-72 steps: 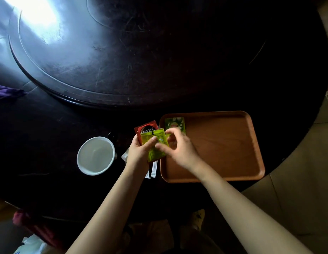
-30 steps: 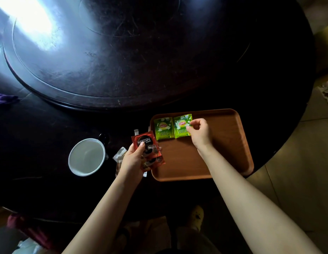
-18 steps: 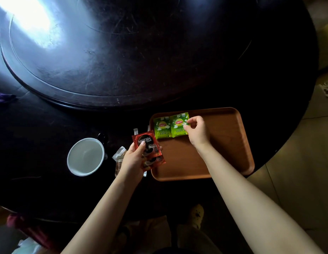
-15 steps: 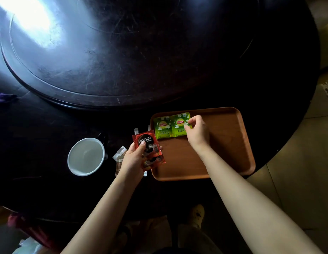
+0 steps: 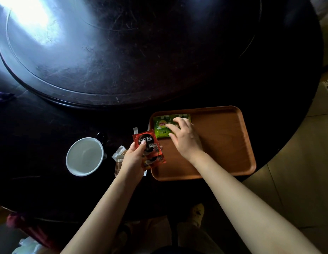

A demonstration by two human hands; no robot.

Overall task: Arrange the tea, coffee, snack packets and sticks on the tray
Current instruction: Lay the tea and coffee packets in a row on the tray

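Since half a second ago our right hand [image 5: 185,138] has slid leftward over the green tea packets [image 5: 162,128] and opened out; before, its fingertips were pinched at the right edge of the second packet, and now the fingers [image 5: 173,127] lie spread and flat across both, covering most of the right one. Only the left packet's yellow logo and lower print show past our fingertips, and a strip of the right packet's top edge shows beyond the knuckles. Both packets lie in the far left corner of the wooden tray [image 5: 232,143], touching each other as far as we can tell under the hand.

Our left hand [image 5: 134,158] has stayed where it was, closed on the red coffee sachets [image 5: 150,149], thumb pressed on the front just under the brand name and the other fingers behind. They tilt over the tray's left rim, their lower corner overlapping it. We cannot tell how many sachets are in the grip, though two cup pictures show on the front.

Just left of that hand, partly hidden by the wrist, a few pale snack packets and sticks [image 5: 120,158] lie on the dark table [image 5: 40,125]; two thin white ends poke up just beyond the sachets. Farther left stands a white cup [image 5: 84,156], well apart from the tray. Beyond our fingertips lies the raised round turntable [image 5: 123,52], bright with glare at its far left.
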